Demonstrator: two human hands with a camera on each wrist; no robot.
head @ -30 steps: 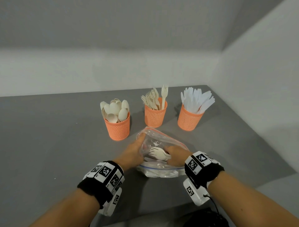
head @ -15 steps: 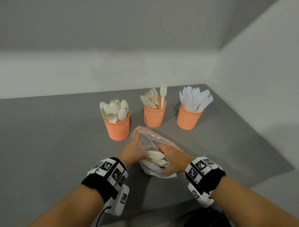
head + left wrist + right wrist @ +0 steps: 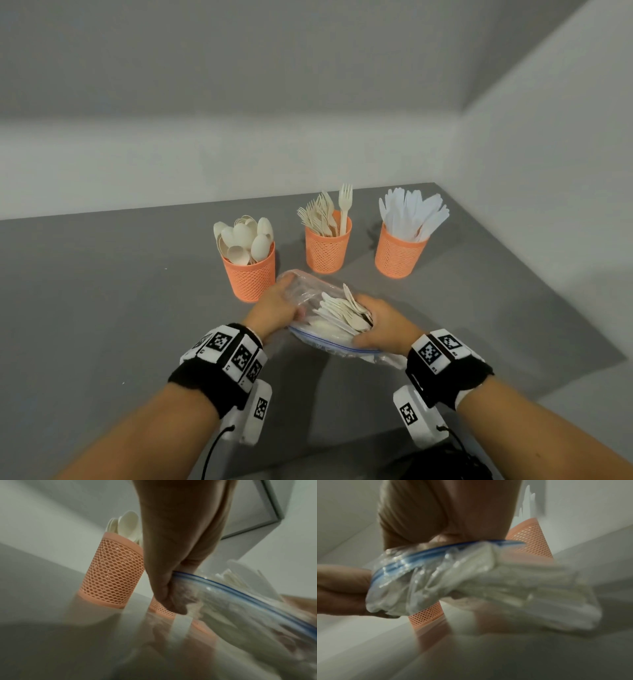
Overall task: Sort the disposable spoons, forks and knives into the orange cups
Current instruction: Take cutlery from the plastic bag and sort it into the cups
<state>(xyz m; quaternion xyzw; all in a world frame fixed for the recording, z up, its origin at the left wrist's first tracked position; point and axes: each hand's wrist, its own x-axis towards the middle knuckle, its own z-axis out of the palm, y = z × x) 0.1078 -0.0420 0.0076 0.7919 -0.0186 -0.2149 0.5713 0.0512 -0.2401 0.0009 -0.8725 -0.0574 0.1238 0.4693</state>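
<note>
Three orange mesh cups stand in a row: one with spoons (image 3: 249,270), one with forks (image 3: 328,248), one with white knives (image 3: 399,253). In front of them lies a clear zip bag (image 3: 322,308) with a blue seal, holding several pale utensils (image 3: 346,313). My left hand (image 3: 274,308) grips the bag's left rim, and its fingers (image 3: 169,599) curl over the blue seal. My right hand (image 3: 383,325) reaches inside the bag mouth and holds a bunch of utensils. The bag (image 3: 471,582) bulges under that hand in the right wrist view.
The grey table (image 3: 102,308) meets white walls behind and at the right. Its front edge (image 3: 342,455) runs just under my wrists. The spoon cup (image 3: 111,573) stands close to my left hand.
The bag has turned and its mouth now faces me more to the right. My right hand has pushed deeper in and gathered a bunch of utensils instead of a single fork.
</note>
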